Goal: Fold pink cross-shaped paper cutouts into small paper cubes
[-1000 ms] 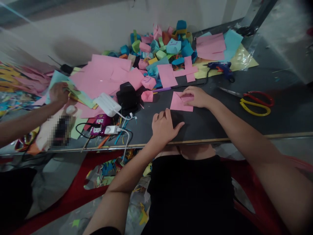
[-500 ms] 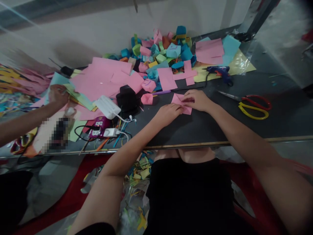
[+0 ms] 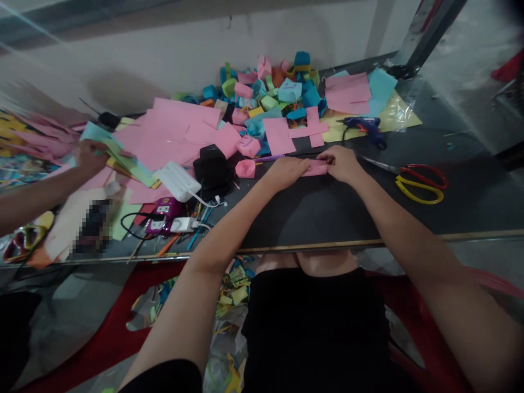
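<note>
A small piece of pink paper [image 3: 315, 168], folded into a narrow strip, is held just above or on the dark table. My left hand [image 3: 291, 170] grips its left end with closed fingers. At the right end, my right hand [image 3: 341, 164] pinches the paper between thumb and fingers. Left of my hands lies a small pink folded paper box [image 3: 245, 168], with a purple pen [image 3: 270, 158] behind it. Scissors [image 3: 421, 183] with one red and one yellow handle lie right of my right hand. Behind them rests a blue glue gun [image 3: 364, 126].
A heap of coloured paper boxes [image 3: 268, 93] stands against the wall. Pink sheets [image 3: 172, 128] cover the left. A black object [image 3: 212, 168], a white adapter [image 3: 178, 180] and a purple power socket [image 3: 166, 214] with cables lie nearer. Another person's hand [image 3: 92, 155] touches papers at far left.
The pink paper has gone from a flat, partly creased piece to a narrow folded strip. Both my hands have shifted slightly, now at its two ends. The other person's hand moved a little.
</note>
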Action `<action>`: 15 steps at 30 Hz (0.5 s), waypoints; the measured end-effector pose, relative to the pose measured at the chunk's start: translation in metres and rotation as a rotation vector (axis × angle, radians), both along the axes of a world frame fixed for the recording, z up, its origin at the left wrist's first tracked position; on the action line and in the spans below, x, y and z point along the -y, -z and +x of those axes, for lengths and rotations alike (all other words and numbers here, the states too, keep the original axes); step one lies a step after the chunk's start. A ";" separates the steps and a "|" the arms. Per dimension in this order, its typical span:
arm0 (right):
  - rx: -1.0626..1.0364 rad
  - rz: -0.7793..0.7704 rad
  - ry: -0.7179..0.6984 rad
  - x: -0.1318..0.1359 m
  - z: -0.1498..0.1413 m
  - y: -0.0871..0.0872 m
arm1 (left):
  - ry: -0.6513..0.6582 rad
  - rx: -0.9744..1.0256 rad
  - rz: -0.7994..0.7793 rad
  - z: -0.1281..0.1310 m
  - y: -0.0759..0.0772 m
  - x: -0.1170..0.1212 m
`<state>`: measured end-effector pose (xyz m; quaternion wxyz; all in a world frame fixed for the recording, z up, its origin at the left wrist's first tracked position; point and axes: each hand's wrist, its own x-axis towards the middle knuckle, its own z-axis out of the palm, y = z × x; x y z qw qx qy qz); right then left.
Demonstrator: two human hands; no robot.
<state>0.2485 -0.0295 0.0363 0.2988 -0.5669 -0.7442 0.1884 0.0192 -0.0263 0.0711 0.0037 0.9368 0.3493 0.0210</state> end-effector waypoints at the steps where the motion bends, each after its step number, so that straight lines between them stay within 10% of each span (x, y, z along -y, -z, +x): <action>1: 0.021 0.005 -0.013 -0.001 0.002 0.001 | -0.018 0.017 -0.005 0.002 0.001 -0.005; 8: 0.081 -0.042 -0.045 -0.004 0.003 -0.001 | -0.075 0.040 -0.037 0.010 -0.002 -0.035; 15: 0.088 -0.022 -0.114 -0.003 0.001 -0.001 | 0.133 0.053 0.000 -0.005 0.005 -0.020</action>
